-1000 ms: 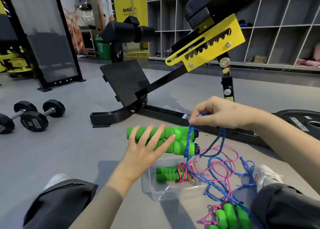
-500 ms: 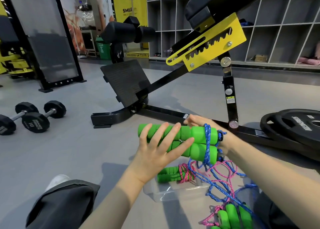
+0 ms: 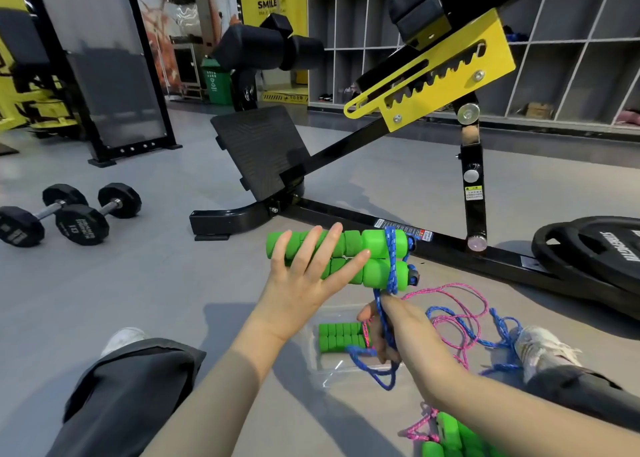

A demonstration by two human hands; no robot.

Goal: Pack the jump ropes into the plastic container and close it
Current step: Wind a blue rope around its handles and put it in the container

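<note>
**A:** Wrapping step, by the look of it. Left hand (image 3: 304,283) raised above the floor (image 3: 138,283), holding the two green handles (image 3: 346,259) side by side, fingers laid flat across them, thumb out of sight. Right hand (image 3: 391,332) just below, clenched round the blue rope (image 3: 390,262).

**B:** A turn or so already round the right-hand end of the handles. Best to keep that line taut, lay each new turn snug beside the last, and feed the slack bit by bit.

**A:** And hold the pair level, or risk the turns sliding off the end.

**B:** Plastic container (image 3: 332,370) down on the floor right under the right hand, no lid on it, one wound bundle (image 3: 341,337) already inside.

**A:** Around it? Big black-and-yellow gym frame (image 3: 450,75) across the far floor, weight plates (image 3: 595,248) at the right edge, dumbbells (image 3: 72,214) at the left edge. All well apart, no bother.

**B:** Real nuisance closer in: loose pink rope (image 3: 453,321) tangled with the blue slack beside the shoe (image 3: 543,349). Likely to snag, so worth teasing apart before pulling. Another bundle (image 3: 450,436) waiting at the near right corner.
</note>
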